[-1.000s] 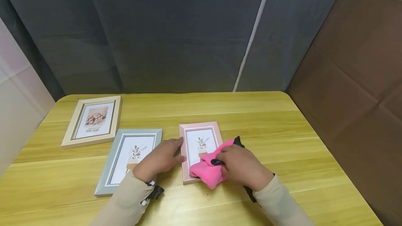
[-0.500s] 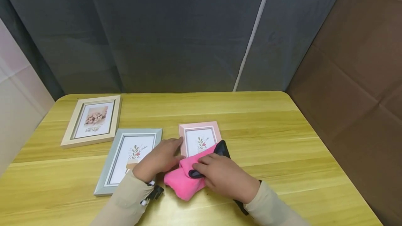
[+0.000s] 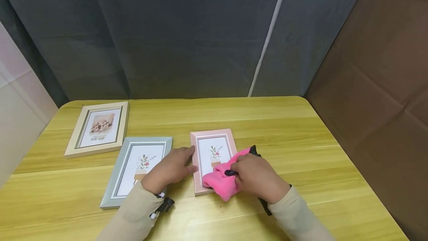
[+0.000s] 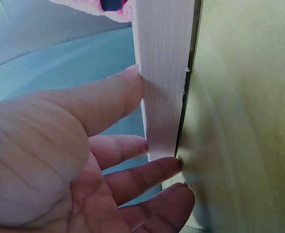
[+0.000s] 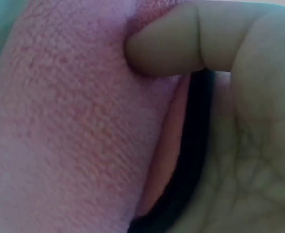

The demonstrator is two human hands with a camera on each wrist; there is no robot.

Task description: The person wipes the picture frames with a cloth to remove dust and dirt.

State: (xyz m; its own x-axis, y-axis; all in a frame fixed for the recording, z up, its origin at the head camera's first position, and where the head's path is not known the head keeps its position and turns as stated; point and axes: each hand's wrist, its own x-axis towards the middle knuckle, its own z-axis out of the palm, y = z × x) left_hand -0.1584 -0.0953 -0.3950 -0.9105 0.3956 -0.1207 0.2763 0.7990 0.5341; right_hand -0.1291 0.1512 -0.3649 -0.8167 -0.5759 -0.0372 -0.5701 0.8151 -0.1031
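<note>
A pink picture frame (image 3: 197,174) with a plant print lies face up on the table. My left hand (image 3: 172,168) steadies its left side; in the left wrist view the thumb (image 4: 108,97) and fingertips touch the frame's edge (image 4: 164,82), the fingers fairly straight. With my right hand (image 3: 255,176) I grip a bunched pink cloth (image 3: 222,185) with black trim over the frame's lower right part. In the right wrist view the thumb (image 5: 166,46) presses into the fuzzy cloth (image 5: 74,126). The right hand's other fingers are mostly hidden.
A grey-blue picture frame (image 3: 113,181) lies left of the pink one, partly under my left forearm. Behind it at the far left is a cream picture frame (image 3: 124,125). A dark curtain (image 3: 187,40) hangs behind the wooden table (image 3: 301,137).
The cloth, in my right hand, slid left and toward me across the pink frame's lower part, then back right to about where it was. My left hand stayed in place.
</note>
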